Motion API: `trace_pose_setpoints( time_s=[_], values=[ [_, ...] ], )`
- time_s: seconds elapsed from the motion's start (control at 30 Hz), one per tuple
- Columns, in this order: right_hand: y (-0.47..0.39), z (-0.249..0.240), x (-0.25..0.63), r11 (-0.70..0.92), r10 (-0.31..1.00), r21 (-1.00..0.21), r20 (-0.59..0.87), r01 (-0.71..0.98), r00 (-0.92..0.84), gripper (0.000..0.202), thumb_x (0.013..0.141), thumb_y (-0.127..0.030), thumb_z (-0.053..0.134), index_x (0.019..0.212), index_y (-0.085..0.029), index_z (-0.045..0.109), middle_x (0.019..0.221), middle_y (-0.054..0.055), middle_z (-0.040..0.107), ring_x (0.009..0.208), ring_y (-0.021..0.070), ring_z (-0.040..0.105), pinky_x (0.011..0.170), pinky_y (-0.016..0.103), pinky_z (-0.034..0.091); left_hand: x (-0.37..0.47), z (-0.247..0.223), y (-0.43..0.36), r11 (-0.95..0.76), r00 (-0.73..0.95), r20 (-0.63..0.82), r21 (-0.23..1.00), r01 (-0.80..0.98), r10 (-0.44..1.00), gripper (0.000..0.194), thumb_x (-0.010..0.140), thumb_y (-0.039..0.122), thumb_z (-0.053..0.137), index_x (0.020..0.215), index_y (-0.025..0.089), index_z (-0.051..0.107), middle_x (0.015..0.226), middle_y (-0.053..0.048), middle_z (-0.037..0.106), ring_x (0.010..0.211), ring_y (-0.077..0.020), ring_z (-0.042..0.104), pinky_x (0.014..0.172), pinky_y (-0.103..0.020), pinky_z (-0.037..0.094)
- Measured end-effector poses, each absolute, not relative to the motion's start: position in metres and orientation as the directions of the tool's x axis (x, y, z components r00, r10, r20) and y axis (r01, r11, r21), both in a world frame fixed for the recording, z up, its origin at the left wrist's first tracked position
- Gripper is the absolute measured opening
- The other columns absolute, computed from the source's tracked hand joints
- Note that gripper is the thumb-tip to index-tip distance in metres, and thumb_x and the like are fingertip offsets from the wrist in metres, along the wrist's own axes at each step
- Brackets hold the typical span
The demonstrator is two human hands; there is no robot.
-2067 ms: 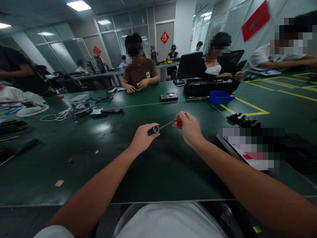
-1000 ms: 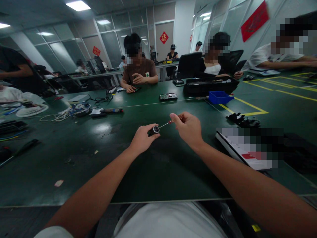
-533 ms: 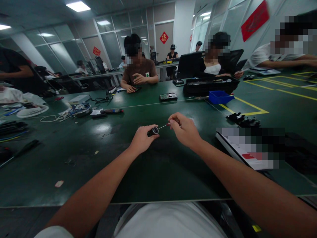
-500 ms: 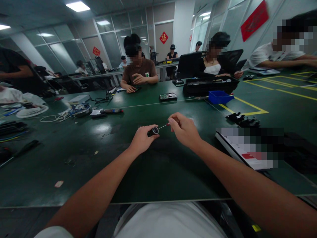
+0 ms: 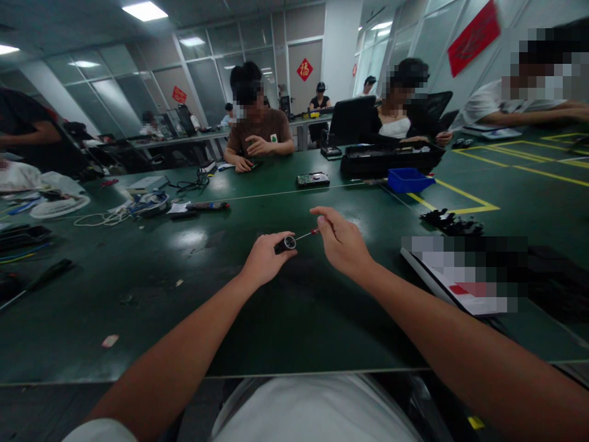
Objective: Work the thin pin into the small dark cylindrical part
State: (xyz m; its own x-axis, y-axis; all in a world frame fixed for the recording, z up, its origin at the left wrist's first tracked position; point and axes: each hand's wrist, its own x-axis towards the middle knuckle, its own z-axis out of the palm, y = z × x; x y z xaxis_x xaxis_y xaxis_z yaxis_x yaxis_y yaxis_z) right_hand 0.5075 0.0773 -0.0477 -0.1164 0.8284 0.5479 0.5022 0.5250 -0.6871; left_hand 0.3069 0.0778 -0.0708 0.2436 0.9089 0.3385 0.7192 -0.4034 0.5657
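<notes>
Over the middle of the table, my left hand (image 5: 263, 261) is closed around a small black cylindrical part (image 5: 288, 243) with a silvery ring at its end. A small screwdriver (image 5: 314, 232) has its thin shaft running toward the ring side of that part; whether the tip sits inside cannot be told. Its red handle end meets my right hand (image 5: 343, 239), which is closed on it at the thumb, with the index finger stretched out above. The far end of the handle is hidden by the fingers.
On the green table (image 5: 257, 331) lie a white box (image 5: 460, 294) and black scraps (image 5: 453, 222) at right. A blue tray (image 5: 409, 180) and a circuit-board device (image 5: 313, 179) stand farther back. Cables (image 5: 147, 205) and a long dark tool (image 5: 207, 207) lie at left. A co-worker (image 5: 262, 129) sits opposite.
My right index finger has straightened and lifted off the screwdriver handle, so more of the red shows. My left hand and the black part have hardly moved.
</notes>
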Motion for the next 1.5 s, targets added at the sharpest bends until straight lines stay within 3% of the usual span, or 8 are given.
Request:
trace_pose_setpoints(
  time_s=[0.1, 0.23, 0.37, 0.47, 0.63, 0.9, 1.23, 1.5],
  values=[
    [0.077, -0.05, 0.503, 0.526, 0.833, -0.753, 0.549, 0.395, -0.064, 0.024, 0.095, -0.032, 0.048, 0.116, -0.023, 0.056, 0.084, 0.003, 0.068, 0.076, 0.0199, 0.066, 0.072, 0.034, 0.047, 0.306, -0.072, 0.079, -0.39, 0.224, 0.341, 0.573, 0.721, 0.913, 0.039, 0.084, 0.028, 0.072, 0.122, 0.026, 0.068, 0.123, -0.005, 0.069, 0.114, -0.026, 0.061, 0.103, -0.044, 0.044],
    [0.085, -0.058, 0.499, 0.466, 0.881, -0.877, 0.472, 0.117, 0.029, 0.022, 0.09, -0.044, 0.058, 0.093, -0.023, 0.057, 0.083, 0.003, 0.067, 0.076, 0.0184, 0.065, 0.073, 0.034, 0.051, 0.305, -0.072, 0.079, -0.396, 0.21, 0.359, 0.589, 0.705, 0.909, 0.039, 0.085, 0.028, 0.07, 0.124, 0.024, 0.066, 0.123, -0.006, 0.069, 0.114, -0.025, 0.061, 0.102, -0.042, 0.044],
    [0.104, -0.066, 0.507, 0.208, 0.978, -0.968, 0.206, -0.142, 0.029, 0.03, 0.089, -0.053, 0.051, 0.084, -0.024, 0.053, 0.071, 0.001, 0.059, 0.062, 0.0168, 0.059, 0.067, 0.037, 0.055, 0.303, -0.07, 0.079, -0.506, 0.305, 0.42, 0.544, 0.67, 0.855, 0.041, 0.087, 0.026, 0.068, 0.128, 0.026, 0.063, 0.122, -0.005, 0.067, 0.114, -0.0226, 0.059, 0.102, -0.04, 0.043],
    [0.113, -0.07, 0.512, 0.073, 0.997, -0.978, 0.076, -0.193, -0.006, 0.031, 0.088, -0.053, 0.051, 0.076, -0.025, 0.049, 0.061, -0.002, 0.05, 0.053, 0.0152, 0.052, 0.062, 0.036, 0.055, 0.301, -0.07, 0.08, -0.499, 0.32, 0.405, 0.491, 0.714, 0.857, 0.04, 0.086, 0.027, 0.069, 0.126, 0.027, 0.064, 0.116, -0.005, 0.068, 0.108, -0.0232, 0.059, 0.1, -0.042, 0.043],
    [0.107, -0.068, 0.507, 0.216, 0.972, -0.965, 0.197, -0.151, 0.126, 0.028, 0.086, -0.05, 0.058, 0.081, -0.023, 0.054, 0.073, 0.0, 0.059, 0.062, 0.014, 0.057, 0.06, 0.03, 0.052, 0.301, -0.068, 0.082, -0.469, 0.296, 0.391, 0.488, 0.736, 0.871, 0.039, 0.086, 0.027, 0.07, 0.124, 0.027, 0.065, 0.115, -0.004, 0.069, 0.106, -0.0229, 0.059, 0.099, -0.042, 0.041],
    [0.094, -0.062, 0.501, 0.407, 0.907, -0.909, 0.414, 0.093, 0.082, 0.025, 0.092, -0.046, 0.053, 0.087, -0.022, 0.056, 0.073, 0.0, 0.064, 0.065, 0.0147, 0.061, 0.065, 0.032, 0.051, 0.302, -0.068, 0.08, -0.476, 0.297, 0.407, 0.465, 0.747, 0.864, 0.041, 0.084, 0.025, 0.072, 0.124, 0.027, 0.065, 0.115, -0.005, 0.069, 0.106, -0.0232, 0.06, 0.099, -0.042, 0.042],
    [0.088, -0.063, 0.5, 0.458, 0.885, -0.871, 0.465, 0.179, -0.002, 0.024, 0.095, -0.045, 0.05, 0.091, -0.022, 0.056, 0.077, 0.001, 0.066, 0.071, 0.0159, 0.064, 0.067, 0.032, 0.05, 0.303, -0.069, 0.081, -0.449, 0.286, 0.381, 0.462, 0.765, 0.879, 0.041, 0.084, 0.029, 0.072, 0.125, 0.027, 0.065, 0.111, -0.005, 0.069, 0.102, -0.0236, 0.06, 0.097, -0.043, 0.042],
    [0.082, -0.056, 0.504, 0.495, 0.847, -0.812, 0.53, 0.31, 0.037, 0.02, 0.098, -0.04, 0.046, 0.092, -0.023, 0.055, 0.076, 0.0, 0.065, 0.069, 0.0163, 0.062, 0.066, 0.032, 0.046, 0.302, -0.07, 0.081, -0.441, 0.297, 0.353, 0.461, 0.77, 0.887, 0.041, 0.084, 0.03, 0.073, 0.124, 0.026, 0.065, 0.109, -0.005, 0.07, 0.101, -0.0237, 0.06, 0.095, -0.042, 0.042]
  ],
)
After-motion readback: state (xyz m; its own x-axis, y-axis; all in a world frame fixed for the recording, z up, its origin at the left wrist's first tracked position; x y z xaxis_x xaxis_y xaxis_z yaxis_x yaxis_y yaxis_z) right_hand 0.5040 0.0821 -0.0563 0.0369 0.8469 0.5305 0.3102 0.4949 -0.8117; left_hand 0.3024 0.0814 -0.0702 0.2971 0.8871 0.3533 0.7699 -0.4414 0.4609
